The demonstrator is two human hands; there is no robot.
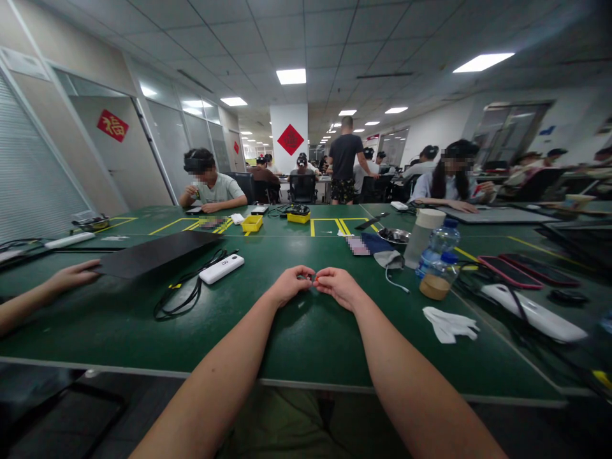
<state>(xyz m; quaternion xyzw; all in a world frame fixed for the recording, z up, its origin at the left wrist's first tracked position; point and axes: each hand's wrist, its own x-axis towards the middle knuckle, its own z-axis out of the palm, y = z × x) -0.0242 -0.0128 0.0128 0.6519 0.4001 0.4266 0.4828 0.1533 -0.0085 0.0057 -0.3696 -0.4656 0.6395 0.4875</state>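
Observation:
Both my hands meet above the green table (296, 331), a little past its front edge. My left hand (291, 284) is closed in a pinch, and my right hand (337, 285) is closed in a pinch facing it. Between the fingertips of the two hands sits a tiny orange piece (314, 278), too small to name. The fingertips of both hands touch it.
A white power bank (221, 268) with a black cable (179, 295) lies left of my hands beside a black laptop (157, 252). A co-worker's hand (71, 275) rests far left. Right are a water bottle (438, 243), white cup (421, 236), crumpled white glove (449, 324), phones (509, 271).

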